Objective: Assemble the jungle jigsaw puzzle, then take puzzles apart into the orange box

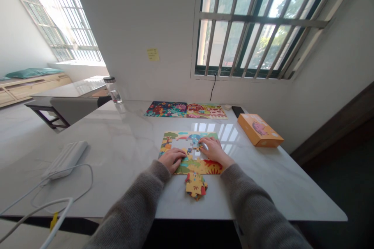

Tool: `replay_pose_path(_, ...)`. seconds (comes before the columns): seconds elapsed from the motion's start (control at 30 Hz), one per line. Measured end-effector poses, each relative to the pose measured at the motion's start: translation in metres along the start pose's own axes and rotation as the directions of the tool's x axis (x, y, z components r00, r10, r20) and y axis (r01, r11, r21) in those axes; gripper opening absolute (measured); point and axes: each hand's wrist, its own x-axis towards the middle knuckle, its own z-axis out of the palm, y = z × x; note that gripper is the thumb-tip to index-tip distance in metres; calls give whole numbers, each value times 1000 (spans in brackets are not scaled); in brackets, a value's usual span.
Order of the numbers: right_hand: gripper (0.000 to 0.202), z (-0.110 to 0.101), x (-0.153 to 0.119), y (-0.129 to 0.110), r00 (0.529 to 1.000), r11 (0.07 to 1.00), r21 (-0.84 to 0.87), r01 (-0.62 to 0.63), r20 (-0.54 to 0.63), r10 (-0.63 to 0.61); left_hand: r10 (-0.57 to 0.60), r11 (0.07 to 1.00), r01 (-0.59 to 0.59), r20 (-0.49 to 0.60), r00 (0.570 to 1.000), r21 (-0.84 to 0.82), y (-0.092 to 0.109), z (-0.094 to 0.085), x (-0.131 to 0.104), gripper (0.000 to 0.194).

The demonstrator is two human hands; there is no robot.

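Evidently, in the head view, a flat, multicoloured cardboard jigsaw puzzle is borne by the white marbled table, its left side touched by the relaxed, unclenched left hand. A small, mostly yellow cardboard piece is met by the bent right hand; whether it is pinched cannot be told. Light, stiff card is expected, best held by its edges.

2 hands, 1 gappy puzzle, 1 pc pile, 2 pic boards, 1 box, 1 btl
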Motion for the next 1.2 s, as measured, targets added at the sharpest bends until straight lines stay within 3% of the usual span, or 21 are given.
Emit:
replay_pose_path(0.3,30,-4,-2,-9,998,998,65,23,-52,-20,10,999,-10,-10,1000,52,-10,8,0,31)
replay_pose_path(0.57,28,-3,-1,-36,994,986,128,104,-28,-101,-66,980,72,-39,997,183,-10,-4,0,27)
replay_pose_path(0.77,28,-12,-20,-39,993,977,182,110,-52,-102,-158,958,198,-195,968,209,-8,-18,-1,26)
replay_pose_path(1.03,25,-26,-40,-23,994,979,179,94,30,-101,-46,989,58,-90,995,136,-18,-9,-1,26)
replay_pose_path(1.2,27,-21,-43,-18,996,990,118,76,31,-80,77,996,-77,-1,997,48,-6,1,0,34)
